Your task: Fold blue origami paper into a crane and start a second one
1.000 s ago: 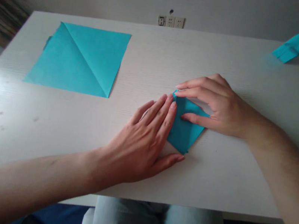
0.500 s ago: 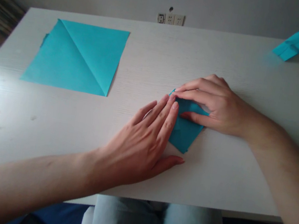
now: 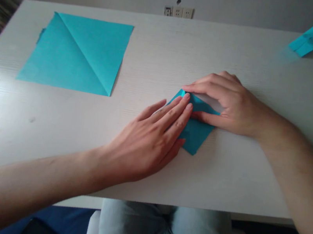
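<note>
Though partly under left hand (image 3: pixel 155 137), paper (image 3: pixel 198 134) apart from 1 larger sheet (image 3: pixel 70 62)

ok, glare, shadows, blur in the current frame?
Head view: glare washes out the far-left edge of the tabletop; head view: soft shadows by the long folded paper and large sheet; head view: image slightly soft, but fingers of left hand and right hand separate clearly.

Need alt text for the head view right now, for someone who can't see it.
A person's left hand lies across a folded turquoise paper on a white table, while the right hand rests at its far corner. A larger creased sheet lies far left; another folded piece sits far right.
</note>
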A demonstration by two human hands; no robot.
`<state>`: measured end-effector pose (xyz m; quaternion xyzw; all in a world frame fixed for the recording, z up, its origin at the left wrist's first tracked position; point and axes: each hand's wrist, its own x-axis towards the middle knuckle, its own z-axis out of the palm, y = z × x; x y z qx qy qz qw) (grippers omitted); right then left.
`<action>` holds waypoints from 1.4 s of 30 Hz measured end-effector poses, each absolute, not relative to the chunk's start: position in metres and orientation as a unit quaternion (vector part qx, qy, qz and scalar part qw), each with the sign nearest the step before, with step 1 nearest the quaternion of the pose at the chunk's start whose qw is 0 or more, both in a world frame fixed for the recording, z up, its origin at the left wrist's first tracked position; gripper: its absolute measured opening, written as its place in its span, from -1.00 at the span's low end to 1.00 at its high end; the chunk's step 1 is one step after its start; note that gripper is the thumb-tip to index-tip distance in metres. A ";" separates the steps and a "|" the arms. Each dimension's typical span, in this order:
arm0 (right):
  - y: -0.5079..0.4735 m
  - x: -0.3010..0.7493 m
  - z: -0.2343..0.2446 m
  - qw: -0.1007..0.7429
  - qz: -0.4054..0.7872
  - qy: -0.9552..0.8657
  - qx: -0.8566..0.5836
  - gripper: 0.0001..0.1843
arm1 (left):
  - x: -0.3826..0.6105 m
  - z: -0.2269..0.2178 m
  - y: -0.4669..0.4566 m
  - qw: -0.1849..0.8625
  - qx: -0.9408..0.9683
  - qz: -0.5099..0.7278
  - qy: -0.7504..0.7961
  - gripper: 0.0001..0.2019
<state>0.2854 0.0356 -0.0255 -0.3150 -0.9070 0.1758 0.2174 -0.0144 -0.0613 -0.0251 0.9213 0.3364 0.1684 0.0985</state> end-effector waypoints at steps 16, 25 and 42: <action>0.036 0.288 -0.026 0.243 0.143 -0.908 -0.311 -0.17 | -0.035 -0.023 -0.014 0.184 0.867 0.281 0.367 -0.49; 0.028 0.280 -0.022 0.211 0.126 -0.903 -0.352 -0.77 | -0.030 -0.009 -0.014 0.179 0.858 0.241 0.417 -0.56; 0.044 0.290 -0.015 0.224 0.213 -0.895 -0.321 -0.79 | -0.033 -0.005 0.000 0.157 0.887 0.230 0.368 -0.71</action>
